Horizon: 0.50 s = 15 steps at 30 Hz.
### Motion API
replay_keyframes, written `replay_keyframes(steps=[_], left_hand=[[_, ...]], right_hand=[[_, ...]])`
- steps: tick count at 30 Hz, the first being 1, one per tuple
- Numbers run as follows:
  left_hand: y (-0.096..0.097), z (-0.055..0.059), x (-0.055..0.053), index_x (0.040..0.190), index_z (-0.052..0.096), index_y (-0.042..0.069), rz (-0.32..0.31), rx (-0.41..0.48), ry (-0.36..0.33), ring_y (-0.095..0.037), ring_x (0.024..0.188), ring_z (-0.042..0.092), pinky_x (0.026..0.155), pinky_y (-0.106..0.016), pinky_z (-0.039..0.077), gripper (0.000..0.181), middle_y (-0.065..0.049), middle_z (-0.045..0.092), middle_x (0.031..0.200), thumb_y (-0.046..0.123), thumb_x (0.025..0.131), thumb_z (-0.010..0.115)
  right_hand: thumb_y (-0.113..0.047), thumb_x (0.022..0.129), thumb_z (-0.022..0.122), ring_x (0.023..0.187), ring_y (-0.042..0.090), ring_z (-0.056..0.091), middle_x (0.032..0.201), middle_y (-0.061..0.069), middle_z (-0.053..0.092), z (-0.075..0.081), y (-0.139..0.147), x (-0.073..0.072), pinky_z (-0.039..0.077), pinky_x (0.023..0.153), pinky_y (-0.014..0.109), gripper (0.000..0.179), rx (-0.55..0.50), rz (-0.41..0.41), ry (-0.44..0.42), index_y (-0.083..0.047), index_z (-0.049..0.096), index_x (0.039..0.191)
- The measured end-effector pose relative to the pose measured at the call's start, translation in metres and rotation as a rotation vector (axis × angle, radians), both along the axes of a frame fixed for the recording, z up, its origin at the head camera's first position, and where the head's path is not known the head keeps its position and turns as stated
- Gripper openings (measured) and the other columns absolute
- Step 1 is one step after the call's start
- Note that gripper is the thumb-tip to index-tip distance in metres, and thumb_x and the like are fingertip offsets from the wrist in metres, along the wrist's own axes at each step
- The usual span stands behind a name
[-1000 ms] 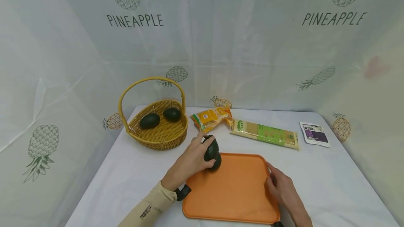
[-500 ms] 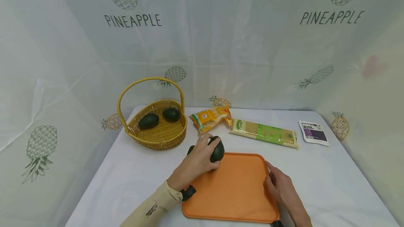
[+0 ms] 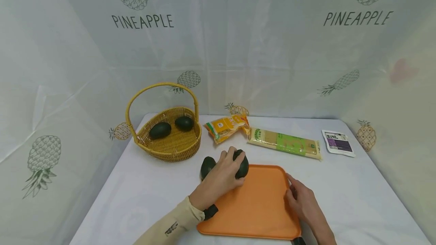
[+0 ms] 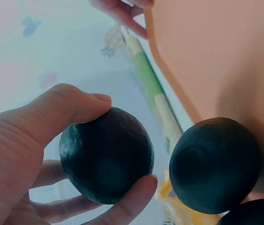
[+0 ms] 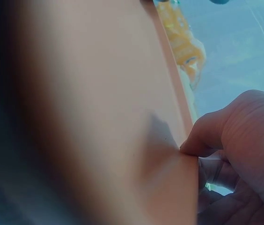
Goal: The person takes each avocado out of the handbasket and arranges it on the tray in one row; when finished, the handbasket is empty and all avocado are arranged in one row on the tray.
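Observation:
My left hand [image 3: 219, 180] grips a dark green avocado [image 3: 243, 165] over the far left part of an orange tray [image 3: 259, 207]. In the left wrist view, thumb and fingers curl round this avocado [image 4: 108, 157]. A second avocado [image 3: 207, 167] lies at the tray's far left corner, left of my hand. Beside the held one, the left wrist view has another avocado [image 4: 216, 164] and part of a further dark one [image 4: 256, 214] at the bottom edge. My right hand [image 3: 304, 201] pinches the tray's right rim, thumb on top in the right wrist view.
A yellow wicker basket [image 3: 177, 155] with a tall handle stands at the back left, with two avocados [image 3: 160, 130] inside. Along the back lie an orange food packet [image 3: 225, 127], a long green-and-tan noodle packet [image 3: 284, 143] and a white-and-purple pouch [image 3: 338, 143].
My left hand has moved right with the held avocado, uncovering the avocado at the tray's left corner. The right hand stays on the tray's rim.

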State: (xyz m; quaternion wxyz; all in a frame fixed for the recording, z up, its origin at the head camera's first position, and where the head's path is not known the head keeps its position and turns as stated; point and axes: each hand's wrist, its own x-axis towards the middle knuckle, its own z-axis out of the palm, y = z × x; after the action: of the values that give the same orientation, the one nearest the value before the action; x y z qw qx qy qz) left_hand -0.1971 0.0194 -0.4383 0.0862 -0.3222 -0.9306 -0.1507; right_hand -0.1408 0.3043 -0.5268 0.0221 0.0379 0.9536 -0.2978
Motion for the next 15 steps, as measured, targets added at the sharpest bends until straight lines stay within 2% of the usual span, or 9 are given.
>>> replay_keyframes(steps=[3, 9, 15], left_hand=[[0.006, 0.000, 0.001, 0.142, 0.061, 0.006, -0.007, -0.065, 0.045, -0.031, 0.102, 0.056, 0.071, -0.026, 0.054, 0.063, -0.019, 0.056, 0.137, 0.030, 0.090, 0.087], [0.016, -0.005, 0.000, 0.135, 0.065, 0.008, -0.041, -0.171, 0.157, -0.026, 0.093, 0.049, 0.078, -0.027, 0.052, 0.054, -0.016, 0.058, 0.126, 0.033, 0.091, 0.085], [0.026, -0.011, -0.003, 0.126, 0.067, 0.010, -0.069, -0.280, 0.310, -0.022, 0.087, 0.045, 0.074, -0.026, 0.048, 0.047, -0.011, 0.060, 0.116, 0.036, 0.090, 0.084]], right_hand=[[-0.005, 0.101, 0.061, 0.075, 0.013, 0.049, 0.090, 0.003, 0.059, 0.000, 0.000, -0.001, 0.039, 0.063, 0.024, 0.059, -0.001, -0.003, 0.001, 0.006, 0.048, 0.157], [-0.005, 0.100, 0.061, 0.075, 0.012, 0.049, 0.090, 0.003, 0.060, 0.000, 0.000, 0.000, 0.039, 0.063, 0.024, 0.059, -0.005, -0.003, 0.002, 0.006, 0.048, 0.157], [-0.004, 0.100, 0.061, 0.075, 0.012, 0.049, 0.090, 0.003, 0.060, 0.001, 0.001, 0.001, 0.040, 0.064, 0.024, 0.059, -0.008, 0.007, 0.007, 0.006, 0.048, 0.157]])
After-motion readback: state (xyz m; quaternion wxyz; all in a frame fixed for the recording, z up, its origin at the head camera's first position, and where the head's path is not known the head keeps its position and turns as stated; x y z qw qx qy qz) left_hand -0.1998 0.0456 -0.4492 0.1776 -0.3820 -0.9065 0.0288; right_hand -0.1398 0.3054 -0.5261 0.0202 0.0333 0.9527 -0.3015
